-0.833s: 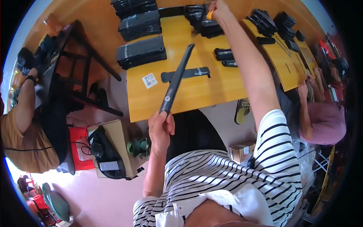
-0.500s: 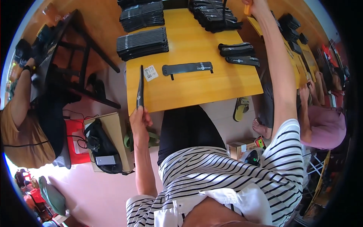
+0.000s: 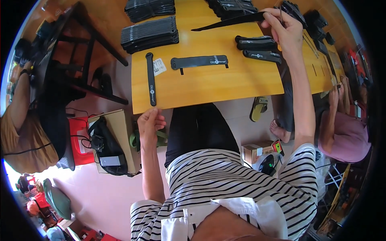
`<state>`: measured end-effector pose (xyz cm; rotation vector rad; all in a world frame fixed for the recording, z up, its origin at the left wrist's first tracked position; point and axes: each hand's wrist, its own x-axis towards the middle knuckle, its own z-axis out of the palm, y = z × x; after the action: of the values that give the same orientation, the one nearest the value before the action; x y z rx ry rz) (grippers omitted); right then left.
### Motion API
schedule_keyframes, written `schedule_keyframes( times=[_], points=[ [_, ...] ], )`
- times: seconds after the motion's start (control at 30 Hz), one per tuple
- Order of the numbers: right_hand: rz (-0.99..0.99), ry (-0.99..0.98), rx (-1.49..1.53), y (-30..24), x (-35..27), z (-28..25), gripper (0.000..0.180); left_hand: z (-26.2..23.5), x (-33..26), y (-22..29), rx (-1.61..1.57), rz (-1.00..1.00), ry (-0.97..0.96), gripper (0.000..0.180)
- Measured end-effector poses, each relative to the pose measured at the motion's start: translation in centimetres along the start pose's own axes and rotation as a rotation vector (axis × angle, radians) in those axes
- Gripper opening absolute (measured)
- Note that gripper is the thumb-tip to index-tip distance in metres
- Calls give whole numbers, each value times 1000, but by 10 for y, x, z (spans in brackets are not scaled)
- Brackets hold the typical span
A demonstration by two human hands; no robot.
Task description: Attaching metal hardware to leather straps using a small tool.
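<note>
My right hand (image 3: 288,36) pinches one end of a black strap (image 3: 231,22), whose tapered free end points left above the table. An orange-handled tool (image 3: 279,47) with a thin shaft is also in this hand; its kind is mostly hidden. At the table's near left edge, my left hand (image 3: 152,122) has its fingers curled together with nothing visible in them. Just beyond its fingertips a black strap (image 3: 151,80) with white print lies lengthwise, beside a white label (image 3: 159,67). Another black strap (image 3: 201,62) lies crosswise mid-table, over two small black marks.
Stacks of black straps (image 3: 149,34) stand on the yellow table (image 3: 193,90) at the far left, with a bundle (image 3: 231,9) at the far right. Several straps (image 3: 259,48) lie at the right. People sit at both sides. A cardboard box (image 3: 257,152) and slipper (image 3: 259,108) are on the floor.
My left hand has let go of its strap, which now lies flat on the table. My right hand has come back nearer and now holds a strap along with the orange-handled tool.
</note>
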<state>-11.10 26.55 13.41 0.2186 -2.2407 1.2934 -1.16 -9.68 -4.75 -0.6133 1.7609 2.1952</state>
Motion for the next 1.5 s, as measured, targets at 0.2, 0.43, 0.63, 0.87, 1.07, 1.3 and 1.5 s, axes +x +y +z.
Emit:
schedule_keyframes(
  times=[0.2, 0.43, 0.63, 0.87, 1.07, 1.3, 1.5],
  points=[
    [-231, -296, 46, -22, -67, 14, 16, 55, -37, 19, -90, 20, -493, 40],
    [-5, -590, 242, 8, -137, 35, 19, 96, -8, 4, -573, -73, -518, 37],
    [767, -396, 588, 20, -162, 45, 26, 109, -10, 0, -372, 114, -321, 29],
    [838, -279, 653, 51, -170, 41, 13, 103, -5, 0, -393, 85, -256, 24],
    [824, -211, 516, 64, -159, 43, 9, 78, 25, 16, -232, 175, -99, 18],
    [834, -122, 405, 90, -129, 61, 11, 80, 71, 29, 56, 280, 9, 14],
    [826, -150, 354, 101, -102, 70, 14, 90, 98, 34, 124, 305, 45, 12]
  ],
)
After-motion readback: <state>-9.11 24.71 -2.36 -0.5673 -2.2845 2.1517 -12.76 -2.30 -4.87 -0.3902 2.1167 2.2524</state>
